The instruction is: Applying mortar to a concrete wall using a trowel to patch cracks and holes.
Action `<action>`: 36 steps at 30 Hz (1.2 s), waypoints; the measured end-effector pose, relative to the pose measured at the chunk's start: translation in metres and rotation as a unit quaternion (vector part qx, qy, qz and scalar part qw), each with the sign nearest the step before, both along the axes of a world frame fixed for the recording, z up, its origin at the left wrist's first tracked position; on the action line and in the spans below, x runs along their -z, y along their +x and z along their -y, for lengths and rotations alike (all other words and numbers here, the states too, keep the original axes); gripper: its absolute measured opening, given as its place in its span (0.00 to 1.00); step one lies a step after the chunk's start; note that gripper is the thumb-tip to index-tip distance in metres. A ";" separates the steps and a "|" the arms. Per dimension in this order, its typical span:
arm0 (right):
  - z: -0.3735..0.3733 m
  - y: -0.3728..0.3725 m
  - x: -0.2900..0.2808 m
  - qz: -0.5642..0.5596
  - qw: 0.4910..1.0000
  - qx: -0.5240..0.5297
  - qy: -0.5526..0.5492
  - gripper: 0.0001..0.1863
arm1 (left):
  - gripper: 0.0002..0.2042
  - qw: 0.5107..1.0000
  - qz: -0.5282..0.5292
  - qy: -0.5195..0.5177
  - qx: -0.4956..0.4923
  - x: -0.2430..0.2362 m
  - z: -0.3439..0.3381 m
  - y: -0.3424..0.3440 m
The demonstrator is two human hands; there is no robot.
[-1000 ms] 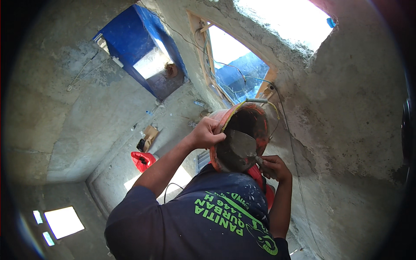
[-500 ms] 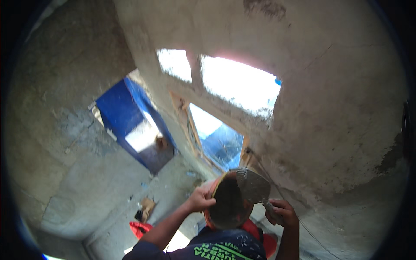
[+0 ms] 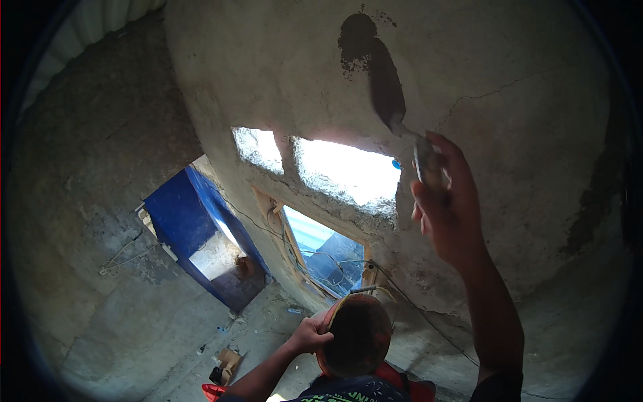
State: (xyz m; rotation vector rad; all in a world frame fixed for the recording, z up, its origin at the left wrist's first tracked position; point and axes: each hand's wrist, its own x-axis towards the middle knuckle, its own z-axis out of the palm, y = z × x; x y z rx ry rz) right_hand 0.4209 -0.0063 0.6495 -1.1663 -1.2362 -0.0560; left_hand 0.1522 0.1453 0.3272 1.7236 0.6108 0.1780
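Note:
My left hand (image 3: 313,336) grips the rim of an orange bucket (image 3: 384,328) held against my chest, its mouth facing up. Inside it looks dark, and I cannot make out the contents. My right hand (image 3: 447,201) is raised high and wrapped round the handle of a trowel (image 3: 387,90). The long dark blade points up along the wall. Its tip overlaps a dark wet mortar patch (image 3: 356,33) with splattered edges.
The rough plastered wall (image 3: 509,154) has bright openings (image 3: 348,173) and a wood-framed window (image 3: 328,248) with loose cables (image 3: 425,301) below. A blue doorway (image 3: 184,208) stands at the left. Cardboard (image 3: 230,364) and a red item (image 3: 213,390) lie on the floor.
My right hand has lifted the trowel from the bucket's mouth up to the wall, by the dark patch. My left hand still grips the bucket, which sits slightly lower in view.

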 end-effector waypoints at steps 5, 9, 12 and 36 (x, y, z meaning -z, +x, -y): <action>-0.049 0.017 -0.003 0.317 0.882 0.348 -0.010 0.31 | 0.17 0.999 0.027 0.029 -0.006 0.012 0.000 -0.003; -0.071 0.020 -0.005 0.341 0.831 0.423 -0.116 0.32 | 0.18 0.999 0.021 0.021 -0.020 0.001 0.008 -0.008; -0.084 0.023 -0.006 0.368 0.785 0.478 -0.143 0.33 | 0.18 0.999 0.039 0.026 -0.016 0.020 0.005 -0.012; -0.080 -0.020 -0.092 0.401 0.768 0.418 -0.272 0.26 | 0.17 0.998 0.031 0.061 -0.016 0.016 0.008 -0.006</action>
